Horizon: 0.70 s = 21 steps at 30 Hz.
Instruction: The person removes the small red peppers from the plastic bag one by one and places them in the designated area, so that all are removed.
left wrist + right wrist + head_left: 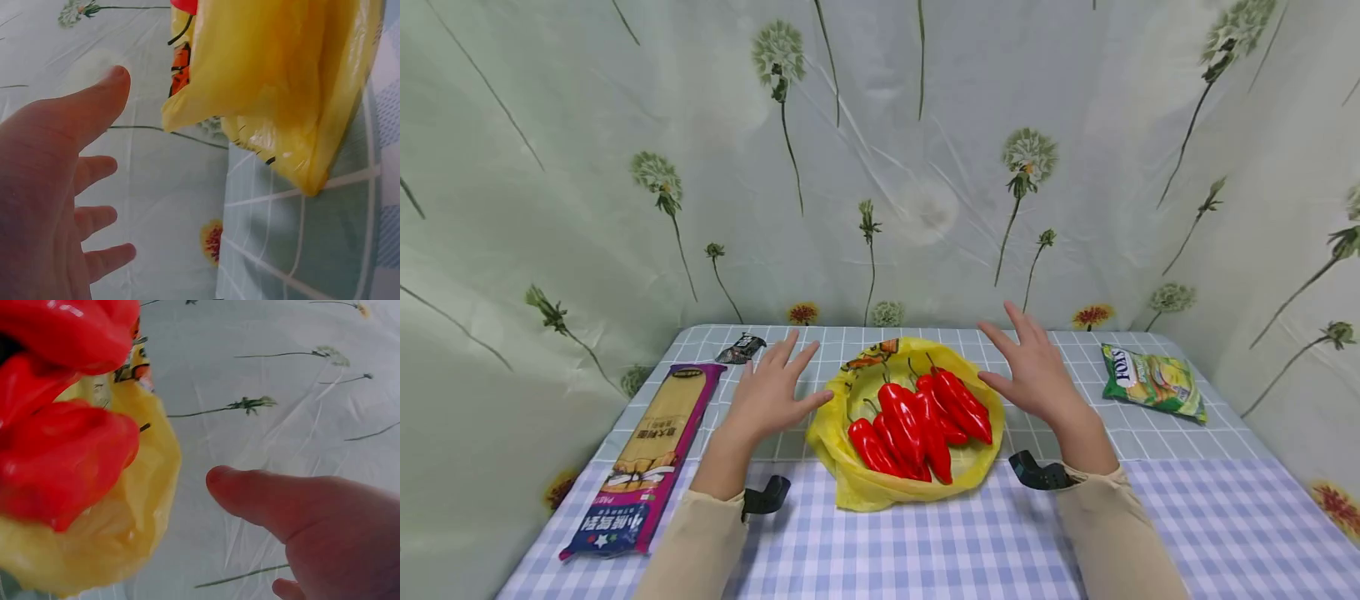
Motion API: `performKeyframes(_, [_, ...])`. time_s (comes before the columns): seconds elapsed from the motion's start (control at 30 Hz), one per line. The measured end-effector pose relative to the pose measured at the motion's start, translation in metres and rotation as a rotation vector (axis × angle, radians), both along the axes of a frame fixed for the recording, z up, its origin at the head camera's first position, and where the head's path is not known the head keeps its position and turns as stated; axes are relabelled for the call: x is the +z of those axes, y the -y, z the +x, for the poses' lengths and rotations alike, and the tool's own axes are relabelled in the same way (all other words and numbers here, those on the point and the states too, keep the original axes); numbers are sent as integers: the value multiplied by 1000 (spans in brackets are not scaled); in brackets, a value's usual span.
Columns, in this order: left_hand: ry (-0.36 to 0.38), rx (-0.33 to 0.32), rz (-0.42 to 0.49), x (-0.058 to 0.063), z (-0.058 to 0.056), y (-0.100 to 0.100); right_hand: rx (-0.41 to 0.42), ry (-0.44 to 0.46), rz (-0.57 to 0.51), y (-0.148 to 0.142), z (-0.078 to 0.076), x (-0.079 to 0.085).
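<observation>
Left hand: your left hand (771, 396) hovers above the desk (1157, 437), palm turned inward, fingers pointing at the far edge, thumb stretched toward the bag.
Left grip: spread wide, thumb well away from the fingers, nothing in it; in the left wrist view the thumb is apart from the plastic.
Right hand: your right hand (1037, 367) mirrors it on the other side, thumb pointing inward, fingers toward the far edge.
Right grip: spread too, holding nothing; your thumb tip is near the bag's rim but apart from it.
Forearms: both come in from the near edge in beige sleeves (1116, 529), each wrist wearing a black camera (767, 496).
Yellow bag: the yellow bag (887, 496) sits mid-desk between your hands, its mouth rolled wide.
Red peppers: the red peppers (902, 425) lie heaped inside, ringed by the bag's standing rim.
Pasta pack: the pasta pack (651, 450) lies along the left edge, beside your left forearm.
Black packet: the black packet (741, 348) is near the far-left corner.
Green packet: the green packet (1153, 383) lies near the right edge, toward the far-right corner.
Backdrop: a flowered curtain (925, 150) rises behind the far edge.
</observation>
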<state>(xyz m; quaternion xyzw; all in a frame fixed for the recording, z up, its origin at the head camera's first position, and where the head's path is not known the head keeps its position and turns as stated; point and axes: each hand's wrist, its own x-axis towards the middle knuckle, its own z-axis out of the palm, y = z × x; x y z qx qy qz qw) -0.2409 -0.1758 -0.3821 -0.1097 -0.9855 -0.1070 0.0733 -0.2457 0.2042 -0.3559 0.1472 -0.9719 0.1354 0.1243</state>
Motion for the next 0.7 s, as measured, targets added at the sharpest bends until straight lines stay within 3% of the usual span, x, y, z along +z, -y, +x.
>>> performKeyframes(0.13, [0, -34, 29, -5, -1, -3, 24, 6, -73, 6, 2, 1])
performKeyframes(0.3, [17, -66, 127, -9, -5, -6, 79, 13, -169, 12, 4, 0])
performKeyframes(0.53, [81, -93, 334, -18, -9, -11, 113, 106, -249, 19, 8, 1])
performKeyframes(0.7, [83, -162, 517, -30, -10, -12, 124, 180, -241, 22, 11, -1])
